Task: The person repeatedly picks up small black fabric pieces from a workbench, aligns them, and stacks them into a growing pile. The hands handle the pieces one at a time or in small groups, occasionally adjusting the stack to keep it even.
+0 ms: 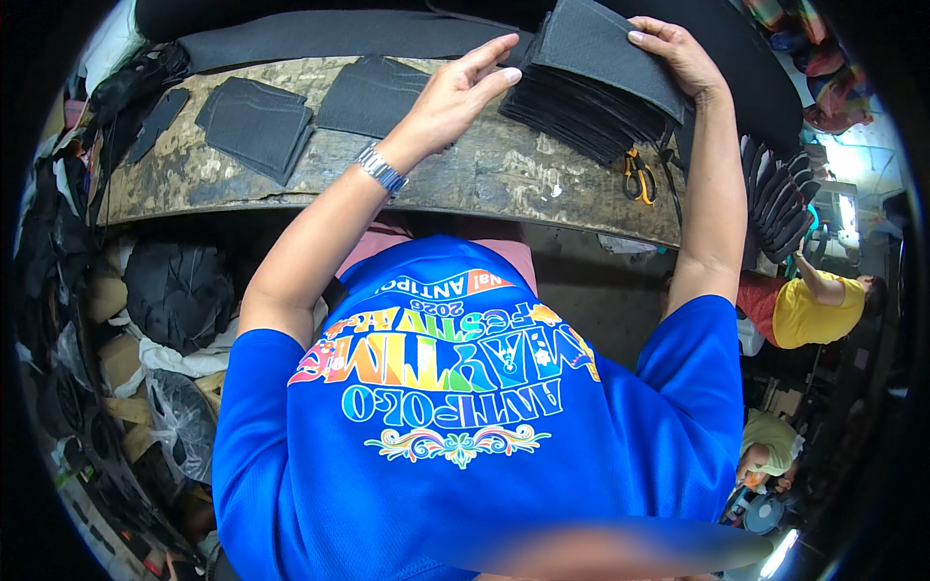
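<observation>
Your right hand [678,53] grips the top black piece [605,44] of the stack [581,111], lifting its edge; your left hand [455,92], fingers open, steadies the stack on the table [484,179].

1 fabric stack [591,97], roughly 3 loose fabric pieces [257,121], 1 scissors [637,177]

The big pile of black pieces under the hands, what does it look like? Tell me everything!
The pile of black pieces is a thick stack of thin, flat sheets that look like dark fabric or foam with a fine mesh texture. It sits tilted on the right part of the worn workbench, its layers fanned out at the lower edge. The right hand rests on its top far corner; the left hand touches its left edge with its fingertips. Orange-handled scissors lie just beside it.
</observation>
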The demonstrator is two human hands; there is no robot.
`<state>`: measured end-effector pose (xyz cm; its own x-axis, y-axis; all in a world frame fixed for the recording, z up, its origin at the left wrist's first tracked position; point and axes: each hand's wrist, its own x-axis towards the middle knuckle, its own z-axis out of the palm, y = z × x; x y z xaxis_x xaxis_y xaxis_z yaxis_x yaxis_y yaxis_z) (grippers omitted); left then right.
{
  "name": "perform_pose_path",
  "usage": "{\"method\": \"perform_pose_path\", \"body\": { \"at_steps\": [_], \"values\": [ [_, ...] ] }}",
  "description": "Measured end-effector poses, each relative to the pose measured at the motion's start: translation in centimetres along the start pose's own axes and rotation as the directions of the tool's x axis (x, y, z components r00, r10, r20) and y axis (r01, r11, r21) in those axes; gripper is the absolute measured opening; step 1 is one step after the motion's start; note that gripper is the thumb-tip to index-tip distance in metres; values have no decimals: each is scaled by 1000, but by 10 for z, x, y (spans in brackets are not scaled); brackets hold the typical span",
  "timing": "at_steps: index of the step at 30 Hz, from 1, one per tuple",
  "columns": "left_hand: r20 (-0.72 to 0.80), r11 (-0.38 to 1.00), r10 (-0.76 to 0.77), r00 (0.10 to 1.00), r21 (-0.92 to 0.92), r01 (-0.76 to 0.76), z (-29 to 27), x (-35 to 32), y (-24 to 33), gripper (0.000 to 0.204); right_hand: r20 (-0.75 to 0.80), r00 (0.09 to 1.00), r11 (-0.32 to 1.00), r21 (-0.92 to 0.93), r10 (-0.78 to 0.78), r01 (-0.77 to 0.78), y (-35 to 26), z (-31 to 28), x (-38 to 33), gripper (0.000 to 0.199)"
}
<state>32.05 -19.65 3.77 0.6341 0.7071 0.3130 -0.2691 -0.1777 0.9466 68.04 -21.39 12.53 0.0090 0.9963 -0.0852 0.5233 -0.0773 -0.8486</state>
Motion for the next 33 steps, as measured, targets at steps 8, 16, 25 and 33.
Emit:
{"method": "perform_pose_path", "body": {
  "at_steps": [8, 16, 25, 33],
  "values": [
    [62, 974, 54, 997, 216, -66, 15, 17, -14, 55, 46, 994, 991, -87, -96, 100, -22, 33, -25, 34],
    [80, 934, 163, 983, 309, -180, 20, 22, -17, 56, -161, 970, 920, -378, -180, 108, 2, 45, -19, 40],
    [77, 522, 115, 990, 844, -126, -123, -52, 5, 48, -442, 708, 833, -241, -552, 499, -67, 163, -60, 19],
    [-180, 140, -308, 934, 963, 231, -225, -151, 10, 82, -75, 903, 882, -259, -424, 393, -41, 315, 21, 32]
  ]
}}
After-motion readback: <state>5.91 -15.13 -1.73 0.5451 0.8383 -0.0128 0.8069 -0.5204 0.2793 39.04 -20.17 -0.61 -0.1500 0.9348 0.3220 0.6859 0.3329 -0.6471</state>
